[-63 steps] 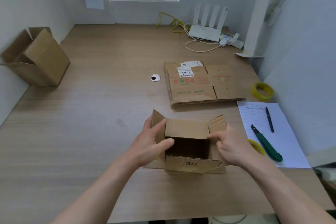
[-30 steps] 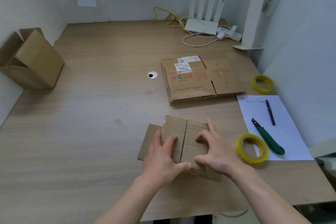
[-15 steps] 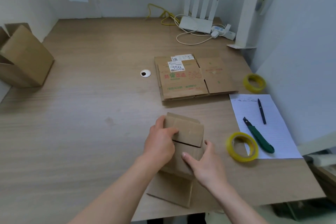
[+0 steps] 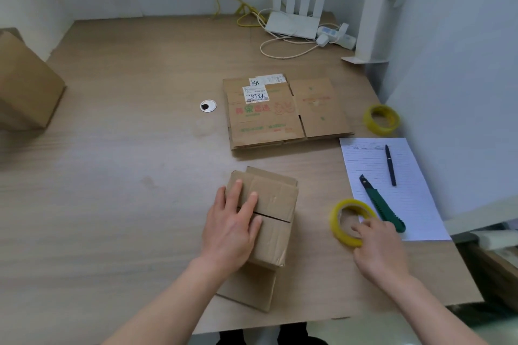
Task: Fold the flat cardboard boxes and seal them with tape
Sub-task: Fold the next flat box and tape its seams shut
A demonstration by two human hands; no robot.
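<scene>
**A:** In the head view, how far along is the folding?

**B:** The small brown cardboard box [image 4: 267,218] stands near the front of the wooden bench [image 4: 112,176] with its top flaps folded shut and meeting at a seam. The left hand [image 4: 229,228] lies on those flaps, fingers [image 4: 246,204] straight and pressing them down. I judge the folding of this end finished and the sealing not yet begun: no tape shows across the seam.

**A:** And the tape?

**B:** The right hand [image 4: 378,246] is at the yellow roll of clear tape [image 4: 350,221], just right of the box, fingers curling onto its near rim. Whether they actually grip it, I cannot tell; the hand is blurred.

**A:** What is left?

**B:** Taping this box, then the flat printed cardboard box [image 4: 286,112] further back, not yet folded. Another brown cardboard box [image 4: 25,87] sits at the left edge.

**A:** Anything hard to make out?

**B:** That left box is cut off by the frame, so its state is unclear. A flap sticks out under the small box towards the person, but the box's underside is hidden. A second yellow tape roll [image 4: 381,119] lies by the right wall, and a green utility knife [image 4: 382,204] rests on lined white paper [image 4: 406,204].
</scene>
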